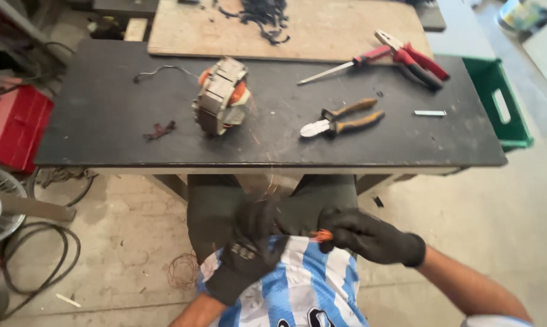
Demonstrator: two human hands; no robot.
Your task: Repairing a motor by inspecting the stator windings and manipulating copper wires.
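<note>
**Gloved hands on an orange bit, below the surface**

Both hands in black gloves, low and near, in front of the striped shirt (298, 284). Left hand (249, 248) curled, fingers bent inward toward the right hand; whether anything sits in that grip cannot be told. Right hand (370, 236) with its grip pinched shut on a small orange bit (323, 235), held between the two hands, just above the shirt and well short of the surface. Thin copper strands (267, 192) faintly visible above the left hand.

On the dark surface (104, 121), farther off: a motor stator (221, 95) with orange windings, near the middle, tilted on its side, a thin wire (158, 71) trailing left of it. Cutters (341, 118) with brown handles to the right of the stator. Red-handled pliers (414, 57) and a red-handled screwdriver (346, 66) at far right, touching or crossing. A small dark scrap (159, 130) near left.

Green crate (497, 103) beside the right end. Red box (13, 124) at left. Coil of wire (182, 269) on the floor beside the left forearm.
</note>
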